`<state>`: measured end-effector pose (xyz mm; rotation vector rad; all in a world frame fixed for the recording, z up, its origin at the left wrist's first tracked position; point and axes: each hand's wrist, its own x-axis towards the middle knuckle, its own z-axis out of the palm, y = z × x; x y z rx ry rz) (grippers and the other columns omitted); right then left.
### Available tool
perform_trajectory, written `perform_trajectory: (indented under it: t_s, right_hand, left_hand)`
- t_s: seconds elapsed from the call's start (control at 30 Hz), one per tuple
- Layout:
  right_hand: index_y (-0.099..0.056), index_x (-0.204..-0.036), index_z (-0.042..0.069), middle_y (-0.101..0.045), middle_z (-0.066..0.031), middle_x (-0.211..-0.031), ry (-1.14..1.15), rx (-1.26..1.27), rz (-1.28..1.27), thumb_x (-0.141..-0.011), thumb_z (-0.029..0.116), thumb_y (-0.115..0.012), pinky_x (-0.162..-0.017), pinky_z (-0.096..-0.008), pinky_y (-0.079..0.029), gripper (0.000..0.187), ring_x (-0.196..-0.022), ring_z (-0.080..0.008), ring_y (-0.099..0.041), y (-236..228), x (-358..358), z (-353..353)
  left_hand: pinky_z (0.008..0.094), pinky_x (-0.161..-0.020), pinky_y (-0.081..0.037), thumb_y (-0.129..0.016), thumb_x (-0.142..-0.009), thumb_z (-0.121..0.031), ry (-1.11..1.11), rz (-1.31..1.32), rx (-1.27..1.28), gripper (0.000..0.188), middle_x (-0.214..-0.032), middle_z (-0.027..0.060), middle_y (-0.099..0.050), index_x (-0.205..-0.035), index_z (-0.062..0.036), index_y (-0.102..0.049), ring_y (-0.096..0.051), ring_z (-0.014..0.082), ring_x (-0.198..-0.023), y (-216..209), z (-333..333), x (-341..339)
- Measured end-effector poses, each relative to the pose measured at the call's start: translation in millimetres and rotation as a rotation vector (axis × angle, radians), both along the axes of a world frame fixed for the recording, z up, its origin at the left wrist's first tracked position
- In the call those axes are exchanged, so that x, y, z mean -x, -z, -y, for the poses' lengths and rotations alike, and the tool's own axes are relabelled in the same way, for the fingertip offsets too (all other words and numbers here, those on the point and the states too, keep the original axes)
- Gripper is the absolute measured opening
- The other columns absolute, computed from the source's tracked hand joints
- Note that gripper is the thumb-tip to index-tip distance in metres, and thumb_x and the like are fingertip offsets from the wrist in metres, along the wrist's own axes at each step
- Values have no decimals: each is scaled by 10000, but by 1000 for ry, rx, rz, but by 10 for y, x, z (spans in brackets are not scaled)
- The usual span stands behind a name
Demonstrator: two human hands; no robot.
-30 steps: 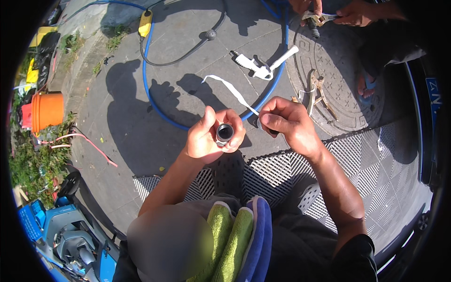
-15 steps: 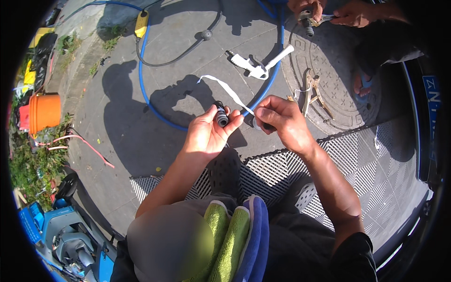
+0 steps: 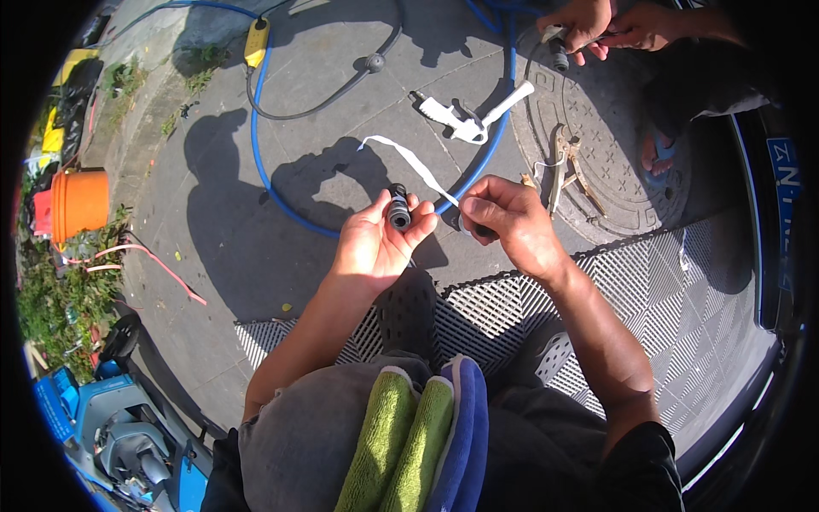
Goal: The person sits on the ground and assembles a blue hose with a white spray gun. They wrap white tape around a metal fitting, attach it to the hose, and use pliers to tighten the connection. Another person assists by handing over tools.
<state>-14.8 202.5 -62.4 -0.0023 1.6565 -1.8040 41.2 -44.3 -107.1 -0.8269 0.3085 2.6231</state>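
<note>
Left of the right hand (image 3: 506,220) — which is pinching white tape (image 3: 415,165) whose loose far end could be snagging — a black fitting (image 3: 398,211) is sitting clasped by the left hand (image 3: 368,243); a slack grip could be dropping it.

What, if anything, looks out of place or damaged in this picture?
Mild oddities only: a white tape strip trails loose from the right hand; a pliers-like tool lies splayed on the round cover, its brownish surface looking rusty; and a pink strip straggles from the weeds onto the pavement. No spill is evident.
</note>
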Motion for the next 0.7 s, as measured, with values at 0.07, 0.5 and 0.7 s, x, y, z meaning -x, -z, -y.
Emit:
perform_trajectory:
  t_s: [0.07, 0.5, 0.7]
  right_hand:
    - [-704, -1052, 20, -689, -4, -846, -8, -3, 1, -1063, 207, -676, -670, -253, -495, 189, -748, -69, -583, 0, 5, 2]
    - [-691, -1046, 18, -679, -4, -841, -18, 4, -12, -1067, 189, -673, -668, -252, -485, 174, -744, -70, -576, 22, -13, 33]
    - [-676, -1037, 17, -665, -2, -832, -15, 14, -12, -1077, 177, -661, -652, -247, -462, 166, -721, -69, -555, 3, -25, 47]
  left_hand:
    - [524, -1040, -613, -521, -1144, -273, -11, 18, 10, 375, -1061, 205, -740, -1064, 73, -641, -739, 391, -1088, 3, 9, -1]
    - [483, -959, -670, -457, -1169, -272, -88, 143, -22, 359, -1078, 310, -732, -1069, 58, -561, -768, 410, -1004, 93, 63, -6]
    - [482, -948, -675, -457, -1170, -275, -86, 161, 25, 360, -1066, 307, -733, -1065, 53, -559, -770, 406, -999, 103, 63, 3]
